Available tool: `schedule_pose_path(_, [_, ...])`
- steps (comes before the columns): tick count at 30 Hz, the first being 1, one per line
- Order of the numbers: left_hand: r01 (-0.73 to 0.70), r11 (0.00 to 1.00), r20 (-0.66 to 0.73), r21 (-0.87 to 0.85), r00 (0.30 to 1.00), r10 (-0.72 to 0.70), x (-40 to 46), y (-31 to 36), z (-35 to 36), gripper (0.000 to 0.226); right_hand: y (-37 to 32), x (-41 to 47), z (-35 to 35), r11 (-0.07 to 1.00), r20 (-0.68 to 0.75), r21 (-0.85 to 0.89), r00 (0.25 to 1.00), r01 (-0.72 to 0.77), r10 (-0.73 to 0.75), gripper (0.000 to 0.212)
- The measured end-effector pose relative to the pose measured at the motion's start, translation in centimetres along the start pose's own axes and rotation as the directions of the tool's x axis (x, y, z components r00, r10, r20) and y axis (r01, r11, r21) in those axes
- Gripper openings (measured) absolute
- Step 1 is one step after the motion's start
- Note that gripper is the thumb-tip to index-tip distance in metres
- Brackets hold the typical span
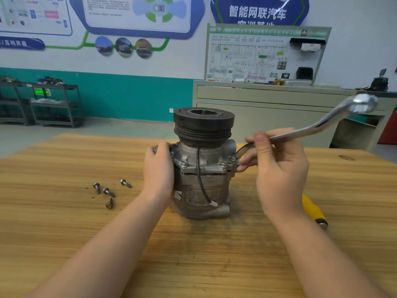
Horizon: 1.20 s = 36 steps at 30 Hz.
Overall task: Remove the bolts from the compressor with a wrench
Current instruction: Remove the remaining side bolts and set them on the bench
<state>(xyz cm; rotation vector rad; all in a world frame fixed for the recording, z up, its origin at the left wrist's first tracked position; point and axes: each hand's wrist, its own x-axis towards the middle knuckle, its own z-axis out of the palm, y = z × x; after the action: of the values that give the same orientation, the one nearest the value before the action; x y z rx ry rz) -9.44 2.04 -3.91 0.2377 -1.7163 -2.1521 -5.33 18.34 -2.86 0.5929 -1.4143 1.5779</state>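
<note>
— Where's the compressor (203, 168) now?

— Standing on end at the centre of the frame, pulley up, on the wooden table (64, 222). The left hand (159, 168) wraps around its left flank, fingers curled over the flange, steadying it.

— And the wrench (318, 125)?

— Pinched in the right hand (277, 166), thumb on top of the shank. One ring end sticks up toward the upper right of the frame, blurred; the other end dips down toward the bolt (233, 159) at the right edge of the flange. I can't tell whether it's seated on the head yet.

— How far along is the job, do you reckon?

— Partway, I'd say. Four loose bolts (108, 192) lie together at the left of the compressor, and at least three heads are still in the flange at the front and right.

— So next?

— Get the ring square over that right-hand bolt before pulling, with the left hand bracing hard, since the body stands tall and could tip. There's a yellow handle (314, 211) lying at the right, partly behind the forearm.
</note>
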Motion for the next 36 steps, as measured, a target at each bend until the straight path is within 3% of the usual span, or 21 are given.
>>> schedule_pose_path(2, [-0.006, 1.0, 0.003, 0.016, 1.0, 0.006, 0.0, 0.0, -0.1, 0.028, 0.2, -0.6, 0.0, 0.977, 0.176, -0.09, 0.969, 0.193, -0.175, 0.007])
schedule_pose_path(5, [-0.094, 0.992, 0.018, 0.08, 0.996, 0.093, 0.1, 0.0, -0.1, 0.022, 1.0, -1.1, 0.0, 0.772, 0.413, -0.283, 0.799, 0.569, -0.437, 0.024])
schedule_pose_path(7, [-0.08, 0.994, 0.002, 0.072, 0.997, 0.08, 0.0, 0.1, -0.1, 0.026, 1.3, -1.4, 0.2, 0.726, 0.358, -0.351, 0.801, 0.591, -0.479, 0.032])
schedule_pose_path(8, [-0.047, 0.997, 0.001, 0.057, 0.999, 0.047, -0.1, 0.1, 0.0, 0.028, 1.3, -1.6, 0.3, 0.786, 0.271, -0.332, 0.851, 0.522, -0.45, 0.031])
schedule_pose_path(10, [-0.023, 0.998, 0.001, 0.054, 1.0, 0.023, -0.2, 0.1, 0.0, 0.028, 1.2, -1.4, 0.4, 0.958, 0.032, -0.143, 0.969, 0.247, -0.245, 0.018])
schedule_pose_path(12, [-0.033, 0.998, 0.002, 0.057, 0.999, 0.033, -0.2, 0.1, -0.1, 0.027, 1.1, -0.4, 0.3, 0.993, -0.155, 0.09, 0.984, -0.077, 0.091, 0.018])
schedule_pose_path(13, [-0.036, 0.998, 0.002, 0.056, 0.999, 0.036, -0.2, 0.0, -0.2, 0.027, 1.2, 0.4, 0.0, 0.946, -0.19, 0.216, 0.94, -0.24, 0.282, 0.02])
schedule_pose_path(15, [-0.036, 0.998, -0.003, 0.054, 0.999, 0.037, -0.1, 0.0, -0.1, 0.028, 1.4, 2.0, -0.7, 0.737, -0.158, 0.495, 0.786, -0.46, 0.597, 0.023])
schedule_pose_path(17, [-0.045, 0.998, -0.007, 0.053, 0.999, 0.045, -0.1, 0.0, -0.1, 0.029, 1.5, 3.1, -1.6, 0.581, -0.151, 0.683, 0.693, -0.443, 0.705, 0.025])
schedule_pose_path(19, [-0.06, 0.997, -0.006, 0.057, 0.998, 0.061, -0.1, -0.1, -0.1, 0.03, 1.4, 3.2, -2.2, 0.664, -0.235, 0.642, 0.726, -0.384, 0.647, 0.023])
schedule_pose_path(22, [-0.064, 0.997, -0.005, 0.05, 0.998, 0.064, -0.2, -0.1, -0.1, 0.029, 1.2, 2.5, -2.0, 0.888, -0.295, 0.358, 0.867, -0.29, 0.402, 0.018])
schedule_pose_path(24, [-0.056, 0.998, -0.006, 0.037, 0.998, 0.056, -0.1, -0.1, -0.1, 0.027, 1.0, 1.7, -1.4, 0.962, -0.228, 0.191, 0.945, -0.195, 0.237, 0.015])
schedule_pose_path(27, [-0.041, 0.999, 0.007, 0.02, 0.999, 0.041, -0.2, 0.1, 0.0, 0.027, 0.6, 0.6, -0.6, 0.999, -0.073, 0.002, 0.996, -0.043, 0.043, 0.013])
schedule_pose_path(30, [0.017, 0.999, 0.018, -0.042, 1.0, -0.016, 0.0, 0.1, 0.0, 0.021, 0.4, -0.3, -0.6, 0.969, 0.142, -0.149, 0.974, 0.198, -0.177, 0.008])
schedule_pose_path(33, [-0.016, 1.0, 0.018, -0.022, 1.0, 0.016, 0.1, -0.1, -0.1, 0.018, 0.8, -1.0, -0.4, 0.806, 0.367, -0.301, 0.842, 0.509, -0.394, 0.012])
schedule_pose_path(34, [-0.038, 0.999, 0.015, -0.013, 0.999, 0.038, 0.1, -0.2, -0.1, 0.018, 0.9, -1.3, -0.1, 0.768, 0.382, -0.322, 0.818, 0.553, -0.429, 0.018])
schedule_pose_path(36, [-0.036, 0.999, 0.001, -0.016, 0.999, 0.036, 0.1, -0.2, 0.0, 0.023, 0.9, -1.8, 0.6, 0.824, 0.272, -0.296, 0.87, 0.483, -0.412, 0.023])
